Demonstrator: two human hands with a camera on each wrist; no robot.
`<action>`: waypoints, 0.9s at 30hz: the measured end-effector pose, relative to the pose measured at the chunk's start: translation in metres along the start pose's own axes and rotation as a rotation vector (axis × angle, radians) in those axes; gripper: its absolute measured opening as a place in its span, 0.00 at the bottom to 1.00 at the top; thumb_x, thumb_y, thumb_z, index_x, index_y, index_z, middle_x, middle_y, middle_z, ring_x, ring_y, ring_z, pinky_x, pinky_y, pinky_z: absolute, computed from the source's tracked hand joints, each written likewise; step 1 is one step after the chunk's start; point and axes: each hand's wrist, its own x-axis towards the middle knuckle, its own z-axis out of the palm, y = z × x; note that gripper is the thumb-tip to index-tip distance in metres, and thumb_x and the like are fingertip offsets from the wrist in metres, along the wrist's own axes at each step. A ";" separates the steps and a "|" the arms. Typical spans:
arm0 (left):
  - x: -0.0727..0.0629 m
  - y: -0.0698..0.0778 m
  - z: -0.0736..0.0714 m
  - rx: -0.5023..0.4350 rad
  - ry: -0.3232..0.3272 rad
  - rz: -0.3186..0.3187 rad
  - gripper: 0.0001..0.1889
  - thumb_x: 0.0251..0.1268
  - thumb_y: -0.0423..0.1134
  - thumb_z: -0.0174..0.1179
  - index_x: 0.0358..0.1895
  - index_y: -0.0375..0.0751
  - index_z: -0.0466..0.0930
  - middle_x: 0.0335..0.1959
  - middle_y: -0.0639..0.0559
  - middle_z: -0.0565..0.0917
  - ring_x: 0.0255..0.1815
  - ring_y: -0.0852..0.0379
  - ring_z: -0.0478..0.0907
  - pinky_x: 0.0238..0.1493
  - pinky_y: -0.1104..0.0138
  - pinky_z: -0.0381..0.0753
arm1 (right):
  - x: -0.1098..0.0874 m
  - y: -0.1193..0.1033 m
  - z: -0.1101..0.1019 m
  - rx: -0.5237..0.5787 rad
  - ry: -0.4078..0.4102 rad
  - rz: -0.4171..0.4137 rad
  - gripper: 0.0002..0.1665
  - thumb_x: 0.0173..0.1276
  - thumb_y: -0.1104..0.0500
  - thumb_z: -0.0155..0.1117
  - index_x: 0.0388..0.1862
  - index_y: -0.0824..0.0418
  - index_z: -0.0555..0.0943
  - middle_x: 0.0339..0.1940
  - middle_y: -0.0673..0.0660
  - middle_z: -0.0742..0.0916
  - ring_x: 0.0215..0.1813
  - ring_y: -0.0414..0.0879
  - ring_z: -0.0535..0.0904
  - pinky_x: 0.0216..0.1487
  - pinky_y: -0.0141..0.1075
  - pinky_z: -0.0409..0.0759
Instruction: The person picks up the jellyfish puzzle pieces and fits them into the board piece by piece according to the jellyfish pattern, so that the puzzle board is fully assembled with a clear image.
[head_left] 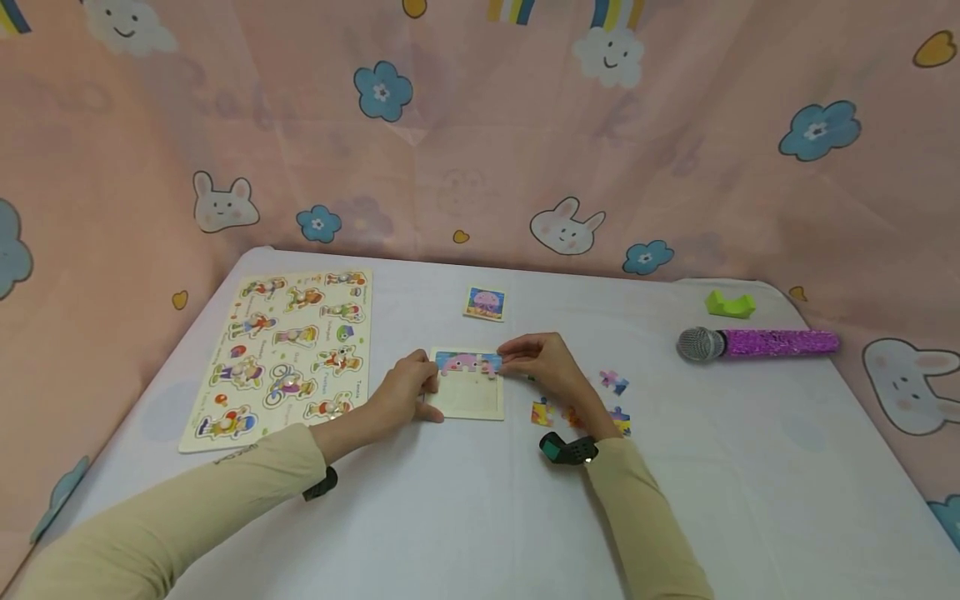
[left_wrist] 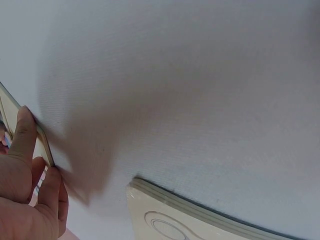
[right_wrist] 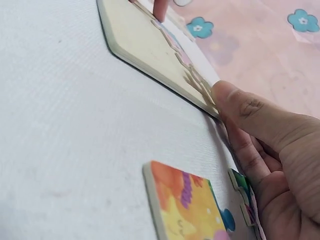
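A small square wooden puzzle board lies on the white table, joined picture pieces with a pink figure on blue filling its upper strip. My left hand grips its left side, thumb at the lower left corner and fingers higher along the edge. At the upper right edge, my right hand pinches the board beside the last piece of that strip, its thumb on the edge in the right wrist view. Several loose puzzle pieces lie near the right wrist, including a yellow-orange piece; the forearm partly hides them.
Left of the hands lies a large peg puzzle board with cartoon figures. A small square picture card lies beyond the puzzle. Farther right are a purple glittery microphone and a green curved block. Patterned pink cloth hangs behind.
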 end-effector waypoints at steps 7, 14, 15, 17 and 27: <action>0.000 0.001 0.000 -0.010 -0.002 -0.010 0.20 0.34 0.30 0.78 0.25 0.35 0.72 0.29 0.49 0.67 0.31 0.55 0.66 0.32 0.68 0.67 | 0.003 -0.006 0.005 -0.050 -0.004 -0.043 0.15 0.55 0.67 0.73 0.43 0.69 0.84 0.39 0.61 0.87 0.38 0.46 0.83 0.40 0.29 0.80; -0.001 0.000 -0.001 0.004 0.004 0.015 0.20 0.34 0.31 0.79 0.25 0.35 0.72 0.29 0.50 0.67 0.30 0.56 0.66 0.32 0.68 0.67 | 0.006 -0.012 0.005 -0.107 -0.038 -0.066 0.15 0.55 0.67 0.73 0.42 0.69 0.84 0.37 0.60 0.87 0.36 0.46 0.82 0.37 0.27 0.79; -0.001 0.000 -0.001 0.005 0.005 0.018 0.20 0.34 0.31 0.79 0.25 0.35 0.72 0.28 0.50 0.67 0.30 0.56 0.66 0.32 0.68 0.66 | 0.006 -0.013 0.004 -0.110 -0.042 -0.066 0.15 0.55 0.67 0.73 0.42 0.69 0.84 0.37 0.60 0.87 0.35 0.46 0.81 0.37 0.27 0.78; -0.001 0.000 -0.001 0.006 0.005 0.023 0.20 0.33 0.31 0.79 0.24 0.35 0.72 0.28 0.50 0.67 0.30 0.56 0.65 0.31 0.69 0.66 | 0.006 -0.013 0.004 -0.115 -0.048 -0.067 0.15 0.54 0.67 0.73 0.42 0.69 0.84 0.36 0.60 0.87 0.35 0.45 0.81 0.36 0.27 0.78; -0.002 -0.001 -0.001 0.015 0.005 0.041 0.20 0.35 0.32 0.78 0.25 0.35 0.72 0.28 0.49 0.67 0.30 0.56 0.66 0.31 0.68 0.66 | 0.008 -0.014 0.003 -0.141 -0.062 -0.069 0.16 0.53 0.66 0.75 0.42 0.68 0.84 0.36 0.59 0.87 0.35 0.45 0.81 0.37 0.28 0.79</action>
